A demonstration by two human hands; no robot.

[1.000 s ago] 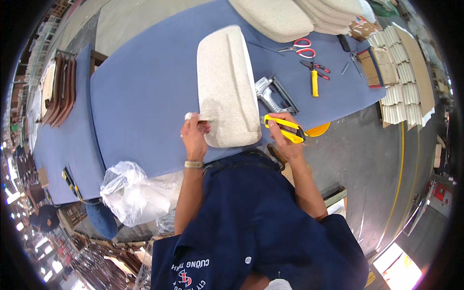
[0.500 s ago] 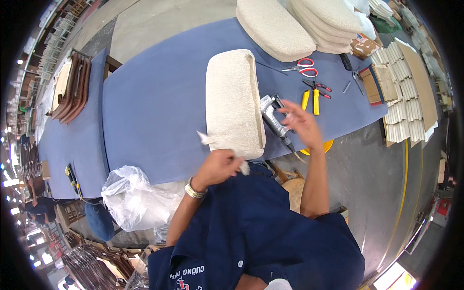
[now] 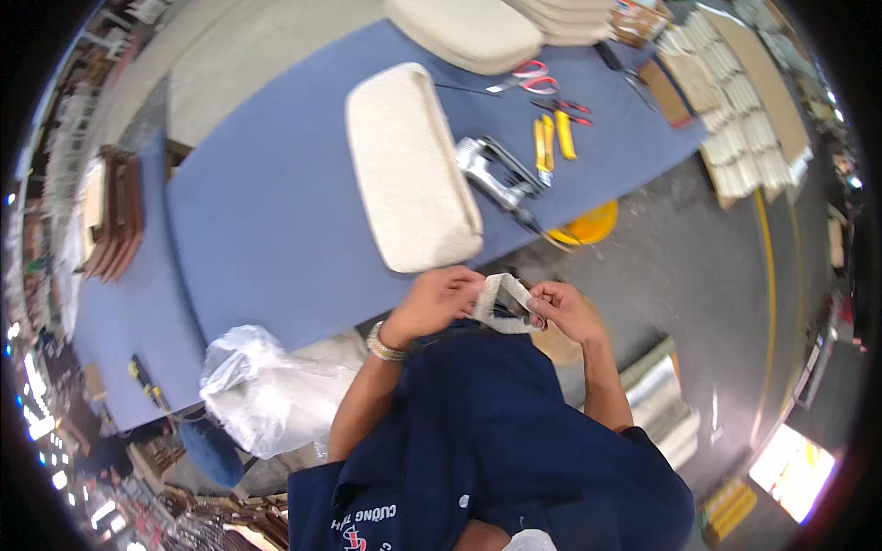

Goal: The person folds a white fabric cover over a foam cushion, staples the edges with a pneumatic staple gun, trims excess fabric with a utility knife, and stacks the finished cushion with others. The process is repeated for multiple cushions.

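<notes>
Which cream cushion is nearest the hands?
The lone cushion just left of the silver staple gun; the other cushions sit farther away, at the table's far edge.

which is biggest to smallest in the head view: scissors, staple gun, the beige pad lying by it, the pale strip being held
1. Beige pad
2. Staple gun
Unranked: pale strip and scissors look too alike, and the strip is probably nearer the camera.
</notes>
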